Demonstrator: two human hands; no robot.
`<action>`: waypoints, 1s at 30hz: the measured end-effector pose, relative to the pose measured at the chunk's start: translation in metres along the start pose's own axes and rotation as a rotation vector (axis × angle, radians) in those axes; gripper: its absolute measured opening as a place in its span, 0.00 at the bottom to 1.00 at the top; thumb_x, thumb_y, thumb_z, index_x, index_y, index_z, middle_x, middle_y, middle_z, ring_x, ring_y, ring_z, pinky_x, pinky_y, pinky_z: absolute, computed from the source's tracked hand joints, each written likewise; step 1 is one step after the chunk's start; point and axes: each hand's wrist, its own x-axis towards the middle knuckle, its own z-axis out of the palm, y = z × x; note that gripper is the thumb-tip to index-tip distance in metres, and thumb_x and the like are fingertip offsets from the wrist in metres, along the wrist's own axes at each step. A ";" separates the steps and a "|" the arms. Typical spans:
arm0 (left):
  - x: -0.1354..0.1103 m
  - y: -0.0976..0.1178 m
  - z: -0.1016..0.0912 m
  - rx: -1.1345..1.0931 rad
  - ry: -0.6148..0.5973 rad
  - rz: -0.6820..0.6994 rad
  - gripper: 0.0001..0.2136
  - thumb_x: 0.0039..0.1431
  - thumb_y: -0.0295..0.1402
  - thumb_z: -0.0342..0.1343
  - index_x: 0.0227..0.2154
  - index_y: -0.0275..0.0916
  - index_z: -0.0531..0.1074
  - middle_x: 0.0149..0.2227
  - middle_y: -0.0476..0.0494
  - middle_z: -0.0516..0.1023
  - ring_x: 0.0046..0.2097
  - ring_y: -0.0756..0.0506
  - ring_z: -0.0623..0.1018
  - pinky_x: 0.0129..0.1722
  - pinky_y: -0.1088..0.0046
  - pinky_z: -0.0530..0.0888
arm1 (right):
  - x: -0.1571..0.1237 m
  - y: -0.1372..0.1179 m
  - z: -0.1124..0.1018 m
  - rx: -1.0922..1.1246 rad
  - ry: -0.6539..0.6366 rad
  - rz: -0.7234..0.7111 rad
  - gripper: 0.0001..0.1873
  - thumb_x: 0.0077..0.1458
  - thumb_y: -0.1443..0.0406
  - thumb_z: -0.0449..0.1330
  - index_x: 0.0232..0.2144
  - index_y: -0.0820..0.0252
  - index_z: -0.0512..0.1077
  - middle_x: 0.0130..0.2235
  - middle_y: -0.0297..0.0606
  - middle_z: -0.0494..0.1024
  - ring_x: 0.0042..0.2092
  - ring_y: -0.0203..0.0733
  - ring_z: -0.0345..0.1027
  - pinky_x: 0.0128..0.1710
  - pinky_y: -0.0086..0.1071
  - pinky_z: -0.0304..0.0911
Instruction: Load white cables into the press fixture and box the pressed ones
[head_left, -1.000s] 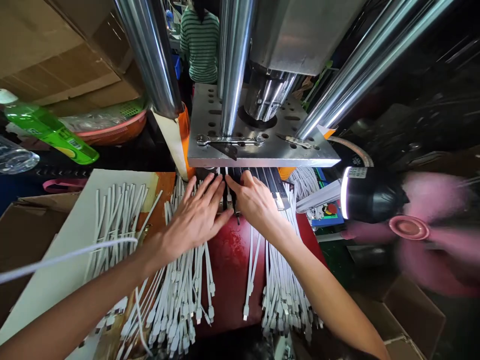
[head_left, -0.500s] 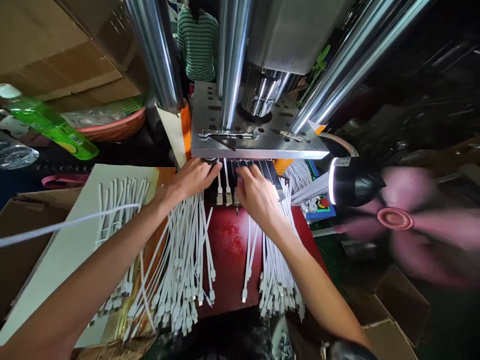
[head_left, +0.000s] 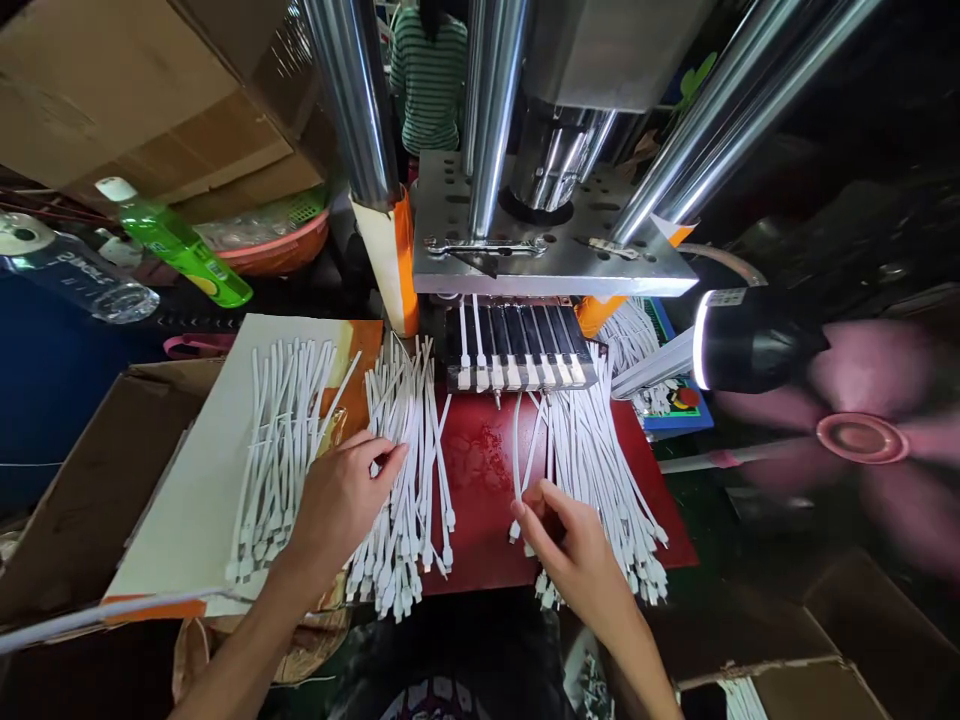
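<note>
My left hand (head_left: 341,500) lies on the middle pile of white cables (head_left: 409,470), fingers curled onto the strands. Near the front of the red mat (head_left: 480,480), my right hand (head_left: 574,550) pinches the plug ends of cables in the right pile (head_left: 600,470). Beyond both hands a black fixture (head_left: 517,350) under the press plate (head_left: 547,270) holds a row of white cable ends. A third bunch of cables (head_left: 281,440) lies on a white board (head_left: 187,500) at the left.
Steel press columns (head_left: 352,100) rise behind the fixture. A lamp (head_left: 750,340) and a spinning pink fan (head_left: 862,435) stand at the right. Green bottle (head_left: 176,245) and clear bottle (head_left: 75,270) lie at the left. Cardboard boxes (head_left: 75,480) flank me. A person in a striped shirt (head_left: 429,85) stands behind.
Both hands have pulled back from the fixture under the press plate to the cable piles at the front. The fixture's row of cable ends now shows uncovered.
</note>
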 end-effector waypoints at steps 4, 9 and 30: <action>-0.021 0.021 0.003 -0.670 -0.263 -0.317 0.18 0.65 0.50 0.58 0.30 0.40 0.77 0.22 0.52 0.71 0.24 0.50 0.70 0.24 0.75 0.66 | -0.025 -0.022 0.009 0.245 -0.078 -0.100 0.17 0.68 0.56 0.55 0.27 0.54 0.65 0.24 0.29 0.67 0.27 0.37 0.61 0.28 0.29 0.56; -0.058 0.048 0.024 -1.171 -0.379 -0.608 0.23 0.52 0.57 0.67 0.29 0.39 0.79 0.22 0.51 0.71 0.20 0.53 0.66 0.18 0.79 0.64 | -0.038 -0.027 0.030 0.243 -0.250 -0.156 0.10 0.64 0.66 0.59 0.28 0.56 0.69 0.26 0.29 0.71 0.28 0.35 0.63 0.30 0.28 0.57; -0.073 0.046 0.020 -0.482 -0.432 0.130 0.07 0.64 0.39 0.60 0.41 0.48 0.81 0.36 0.47 0.84 0.34 0.44 0.83 0.34 0.71 0.81 | -0.023 -0.023 0.022 0.555 -0.079 -0.061 0.20 0.66 0.53 0.63 0.27 0.60 0.74 0.29 0.32 0.70 0.31 0.35 0.62 0.30 0.29 0.54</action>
